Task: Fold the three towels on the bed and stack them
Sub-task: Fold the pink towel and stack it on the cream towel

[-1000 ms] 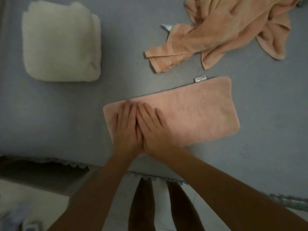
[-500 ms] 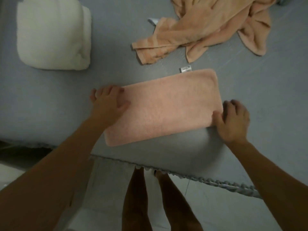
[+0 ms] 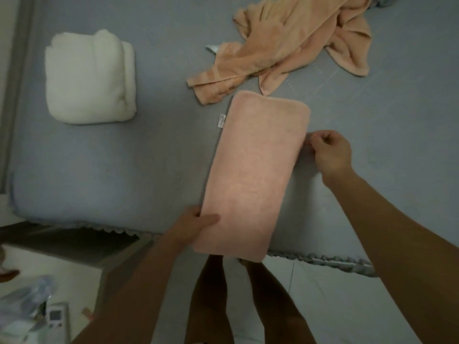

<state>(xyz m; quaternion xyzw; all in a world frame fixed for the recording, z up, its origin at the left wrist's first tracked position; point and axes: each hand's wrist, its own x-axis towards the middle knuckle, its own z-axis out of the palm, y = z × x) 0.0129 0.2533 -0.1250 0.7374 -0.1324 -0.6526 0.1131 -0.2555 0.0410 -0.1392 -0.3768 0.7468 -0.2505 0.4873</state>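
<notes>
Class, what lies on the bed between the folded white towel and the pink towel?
Nothing: the head view shows bare grey sheet between white towel and pink towel.

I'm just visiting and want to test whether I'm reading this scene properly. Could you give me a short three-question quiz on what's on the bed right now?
1. True or false: the crumpled peach-orange towel is already folded.
2. Which towel does the left hand grip?
A. the folded fluffy white towel
B. the long folded pink towel
C. the peach-orange one
3. Fill in: the near end of the pink towel overhangs the edge of the grey-blue ____.

Key
1. False: it lies in a loose heap.
2. B: thumb on top at its near left edge; the right hand is at its right edge.
3. bed
</notes>
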